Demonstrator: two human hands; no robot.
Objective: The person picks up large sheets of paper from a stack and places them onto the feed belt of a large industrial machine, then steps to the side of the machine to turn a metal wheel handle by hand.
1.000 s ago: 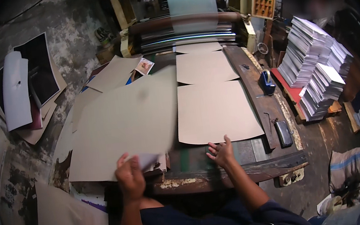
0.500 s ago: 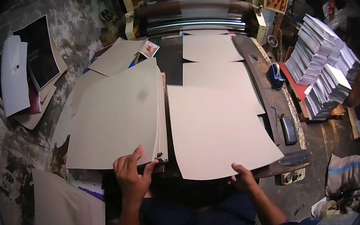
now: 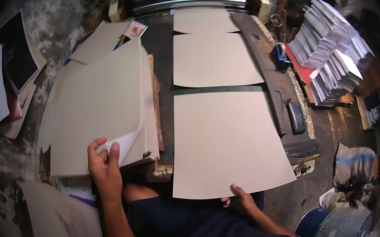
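A person's right hand (image 3: 241,201) is clamping thumb and fingers on the near edge of a flat beige rectangular card sheet (image 3: 228,144), which is overhanging the near edge of a dark worktop (image 3: 161,75), reaching straight ahead from that nearer hand and pointing toward a shiny metal roller (image 3: 190,0), its long axis proving hard to tell. The left hand (image 3: 105,168) is pinching a curled corner of a white-backed beige top sheet (image 3: 95,91) on a thick card stack (image 3: 152,144) along the worktop's left edge.
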